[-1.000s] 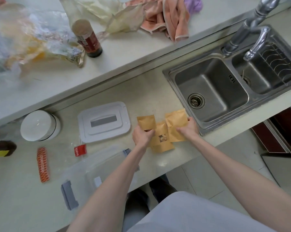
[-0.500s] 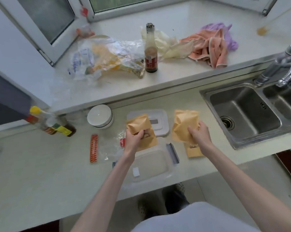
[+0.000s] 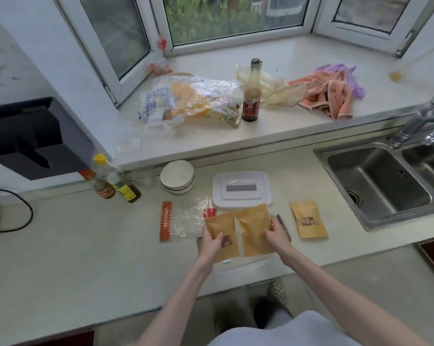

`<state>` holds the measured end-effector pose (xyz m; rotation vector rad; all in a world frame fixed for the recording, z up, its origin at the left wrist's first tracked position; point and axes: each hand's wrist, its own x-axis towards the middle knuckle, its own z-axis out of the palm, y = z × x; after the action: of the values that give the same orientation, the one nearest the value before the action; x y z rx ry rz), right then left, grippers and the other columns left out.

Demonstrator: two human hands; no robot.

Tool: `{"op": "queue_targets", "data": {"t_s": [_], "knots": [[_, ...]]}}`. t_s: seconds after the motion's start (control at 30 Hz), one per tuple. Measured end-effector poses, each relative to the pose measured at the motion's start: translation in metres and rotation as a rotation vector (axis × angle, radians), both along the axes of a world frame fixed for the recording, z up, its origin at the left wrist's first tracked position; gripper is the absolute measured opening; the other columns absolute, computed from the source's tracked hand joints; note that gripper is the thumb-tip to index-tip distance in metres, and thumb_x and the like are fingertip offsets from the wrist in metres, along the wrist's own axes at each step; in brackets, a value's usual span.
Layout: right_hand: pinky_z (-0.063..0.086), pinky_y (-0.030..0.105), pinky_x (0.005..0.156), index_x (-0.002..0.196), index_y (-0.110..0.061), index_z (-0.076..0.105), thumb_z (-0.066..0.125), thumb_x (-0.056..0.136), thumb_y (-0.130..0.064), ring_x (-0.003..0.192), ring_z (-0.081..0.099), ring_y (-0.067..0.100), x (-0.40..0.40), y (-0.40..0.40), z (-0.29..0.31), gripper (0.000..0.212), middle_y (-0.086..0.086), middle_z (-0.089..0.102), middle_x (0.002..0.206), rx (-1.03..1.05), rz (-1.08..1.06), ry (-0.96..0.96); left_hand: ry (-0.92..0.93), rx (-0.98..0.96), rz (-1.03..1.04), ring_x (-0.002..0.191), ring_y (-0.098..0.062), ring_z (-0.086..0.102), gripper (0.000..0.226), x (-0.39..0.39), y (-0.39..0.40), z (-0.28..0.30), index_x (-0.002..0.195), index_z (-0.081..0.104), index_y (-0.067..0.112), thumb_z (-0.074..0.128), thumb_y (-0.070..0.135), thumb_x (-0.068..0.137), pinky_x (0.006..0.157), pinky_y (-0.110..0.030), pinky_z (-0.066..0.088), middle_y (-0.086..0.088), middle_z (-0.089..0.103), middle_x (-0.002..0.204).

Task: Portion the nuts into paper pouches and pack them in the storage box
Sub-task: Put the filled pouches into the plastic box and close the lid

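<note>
Fingers of left hand curled over lower part of left pouch, thumb near its small window; fingers of right hand pinched on right edge of right pouch. Both brown paper pouches held side by side, narrow gap between, low in centre of frame, over clear storage box, mostly hidden beneath. Third pouch flat on counter just right of right hand, untouched. White box lid directly above pouches, touching nothing held. Crumpled clear bag with orange strip left of left pouch. White bowl upper left of lid. Steel sink at right edge.
</note>
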<state>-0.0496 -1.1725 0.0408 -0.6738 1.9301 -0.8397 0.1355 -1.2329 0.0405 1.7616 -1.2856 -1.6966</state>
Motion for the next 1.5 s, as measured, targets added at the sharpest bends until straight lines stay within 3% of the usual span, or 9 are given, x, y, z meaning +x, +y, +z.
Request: {"op": "queue_targets", "data": {"t_s": [0.17, 0.43, 0.57, 0.67, 0.77, 0.83, 1.0, 1.17, 1.5], "knots": [[0.040, 0.030, 0.085, 0.121, -0.017, 0.046, 0.039, 0.097, -0.012, 0.104, 0.052, 0.018, 0.008, 0.000, 0.001, 0.025, 0.003, 0.055, 0.113, 0.024, 0.003, -0.045, -0.029, 0.052, -0.029, 0.099, -0.012, 0.053, 0.053, -0.005, 0.000, -0.007, 0.140, 0.028, 0.024, 0.056, 0.018, 0.096, 0.083, -0.029, 0.047, -0.002, 0.051, 0.125], [0.039, 0.022, 0.061, 0.135, -0.012, 0.037, 0.049, 0.088, -0.004, 0.085, 0.050, 0.012, 0.001, -0.003, 0.000, 0.049, 0.005, 0.049, 0.110, 0.118, 0.096, 0.097, -0.114, 0.052, -0.117, 0.069, -0.004, 0.057, 0.068, -0.011, 0.000, -0.004, 0.146, 0.025, 0.013, 0.050, -0.005, 0.086, 0.041, -0.009, 0.044, 0.006, 0.054, 0.095], [0.044, 0.018, 0.065, 0.113, -0.009, 0.059, 0.049, 0.080, 0.003, 0.089, 0.055, 0.017, -0.009, -0.013, 0.014, 0.037, 0.007, 0.060, 0.104, -0.006, 0.176, 0.174, -0.197, -0.217, -0.125, 0.097, -0.010, 0.058, 0.037, -0.010, -0.013, 0.005, 0.129, 0.048, 0.017, 0.054, 0.006, 0.094, 0.081, -0.024, 0.053, -0.004, 0.058, 0.126], [0.050, 0.025, 0.059, 0.100, -0.009, 0.062, 0.042, 0.079, 0.006, 0.073, 0.062, 0.019, -0.027, -0.007, 0.020, 0.032, 0.010, 0.068, 0.085, 0.025, 0.260, -0.003, -0.266, -0.312, -0.127, 0.103, -0.015, 0.058, 0.025, 0.002, -0.016, 0.007, 0.115, 0.055, 0.017, 0.052, 0.006, 0.093, 0.077, -0.020, 0.045, -0.004, 0.061, 0.118], [0.049, 0.025, 0.054, 0.098, -0.006, 0.064, 0.044, 0.082, 0.005, 0.063, 0.061, 0.016, -0.060, 0.001, 0.016, 0.027, 0.009, 0.069, 0.076, 0.144, 0.283, -0.139, -0.553, -0.452, -0.129, 0.132, -0.025, 0.038, 0.045, 0.017, -0.012, -0.006, 0.135, 0.050, 0.015, 0.055, 0.012, 0.090, 0.106, -0.038, 0.035, -0.008, 0.048, 0.141], [0.048, 0.025, 0.051, 0.098, -0.002, 0.063, 0.043, 0.083, 0.007, 0.056, 0.060, 0.016, -0.088, 0.000, 0.010, 0.027, 0.009, 0.066, 0.069, 0.157, 0.122, -0.205, -0.508, -0.296, -0.104, 0.145, -0.027, 0.022, 0.060, 0.021, -0.009, -0.017, 0.150, 0.029, 0.016, 0.053, 0.023, 0.095, 0.115, -0.048, 0.024, -0.008, 0.028, 0.157], [0.047, 0.027, 0.058, 0.099, -0.001, 0.065, 0.043, 0.083, 0.004, 0.066, 0.061, 0.023, -0.151, -0.007, -0.016, 0.028, 0.012, 0.065, 0.075, 0.197, -0.150, -0.048, -0.318, -0.069, -0.097, 0.144, -0.028, 0.026, 0.065, 0.006, 0.001, -0.035, 0.153, 0.016, 0.015, 0.050, 0.027, 0.098, 0.112, -0.055, 0.034, -0.007, 0.016, 0.159], [0.045, 0.035, 0.088, 0.116, -0.005, 0.057, 0.065, 0.074, -0.009, 0.115, 0.053, 0.034, -0.192, -0.008, -0.035, 0.043, 0.016, 0.060, 0.120, 0.320, -0.067, 0.274, -0.383, -0.045, -0.105, 0.130, -0.038, 0.041, 0.056, -0.017, 0.001, -0.042, 0.148, 0.025, 0.013, 0.046, 0.031, 0.100, 0.102, -0.060, 0.043, -0.011, 0.027, 0.148], [0.040, 0.049, 0.099, 0.135, -0.005, 0.027, 0.081, 0.069, -0.025, 0.129, 0.033, 0.038, -0.196, -0.024, -0.074, 0.088, 0.021, 0.032, 0.139, 0.510, 0.044, 0.352, -0.419, -0.050, -0.009, 0.144, -0.030, 0.029, 0.056, -0.037, -0.001, -0.052, 0.155, 0.017, 0.021, 0.018, 0.045, 0.105, 0.108, -0.065, 0.032, -0.003, 0.018, 0.161]]}}
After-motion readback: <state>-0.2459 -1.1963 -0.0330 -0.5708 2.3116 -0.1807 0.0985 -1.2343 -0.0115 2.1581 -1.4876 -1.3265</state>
